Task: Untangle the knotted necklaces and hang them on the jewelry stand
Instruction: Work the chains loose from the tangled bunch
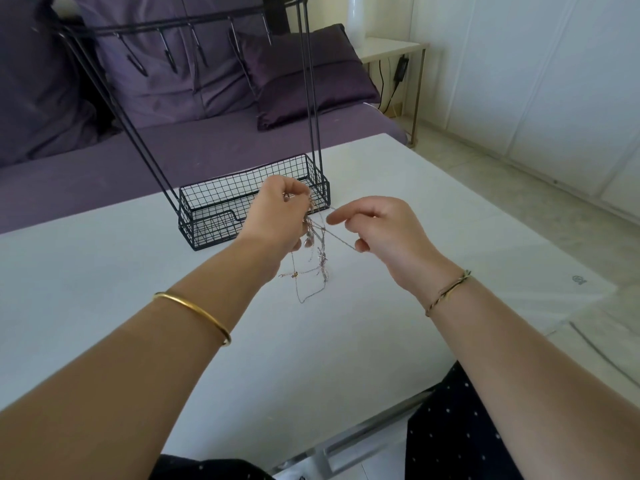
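Status: early stage, no necklace hung.

The left hand [277, 209] is raised above the white desk [104, 265], fingers curled round the top of the tangled bunch of thin gold and silver chain necklaces [315, 258]. The bunch hangs from that grip. Its lowest loop reaches down towards the desk, but whether it touches the surface cannot be told.

The right hand [381, 230] is just beside the bunch. One fine strand runs taut from the knot to its thumb and curled fingers, which appear to pinch it; the forefinger points towards the tangle.

The black wire jewelry stand with a mesh basket base [221, 209] stands on the desk directly behind the hands. The hooks on its upper bar that are in view carry nothing. The top of the stand is cut off by the frame edge.

Assessment: several chains remain crossed and knotted together, with small pendants caught among them. No chain has yet been freed. Separation is judged to be in hand. All hanging is left to do.

Behind the desk is a purple sofa with cushions [304, 81].
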Demonstrator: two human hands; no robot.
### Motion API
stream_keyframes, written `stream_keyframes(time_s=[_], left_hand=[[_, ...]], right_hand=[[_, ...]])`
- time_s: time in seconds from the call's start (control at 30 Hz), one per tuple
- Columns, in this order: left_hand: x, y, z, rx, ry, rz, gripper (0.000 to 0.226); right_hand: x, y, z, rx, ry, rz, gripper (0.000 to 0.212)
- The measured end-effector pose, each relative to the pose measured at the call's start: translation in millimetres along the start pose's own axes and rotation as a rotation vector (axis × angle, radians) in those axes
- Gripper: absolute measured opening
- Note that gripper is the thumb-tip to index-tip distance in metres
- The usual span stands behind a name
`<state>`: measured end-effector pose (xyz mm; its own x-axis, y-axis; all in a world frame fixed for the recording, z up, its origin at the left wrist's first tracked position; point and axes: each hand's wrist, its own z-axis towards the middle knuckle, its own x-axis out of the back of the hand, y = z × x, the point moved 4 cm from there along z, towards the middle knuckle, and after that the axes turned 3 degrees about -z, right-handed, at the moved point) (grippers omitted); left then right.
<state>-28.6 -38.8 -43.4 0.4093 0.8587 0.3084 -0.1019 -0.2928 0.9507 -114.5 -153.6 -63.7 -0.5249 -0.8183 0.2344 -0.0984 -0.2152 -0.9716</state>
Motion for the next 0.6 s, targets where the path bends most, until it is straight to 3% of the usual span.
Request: stream_keyframes(time_s=[0.1, 0.27, 0.47, 0.6], left_hand=[[-2.8, 1.7, -1.3, -0.014, -0.006, 0.029, 0.008], [-5.1, 2.2, -3.4, -0.016, -0.048, 0.044, 0.02], [-2.0, 2.5, -6.7, 0.025, -0.074, -0.009, 0.026], [1.5, -1.1, -4.8, -0.017, -0.072, 0.13, 0.028]], right_hand=[[-3.9, -2.1, 0.3, -0.038, 0.0, 0.019, 0.011], [-7.0, -3.1, -1.5, 0.019, -0.07, -0.033, 0.011], [-3.8, 4.5, 4.8, -0.023, -0.001, -0.037, 0.014], [0.0, 6.4, 7.2, -0.037, 0.065, -0.003, 0.012]])
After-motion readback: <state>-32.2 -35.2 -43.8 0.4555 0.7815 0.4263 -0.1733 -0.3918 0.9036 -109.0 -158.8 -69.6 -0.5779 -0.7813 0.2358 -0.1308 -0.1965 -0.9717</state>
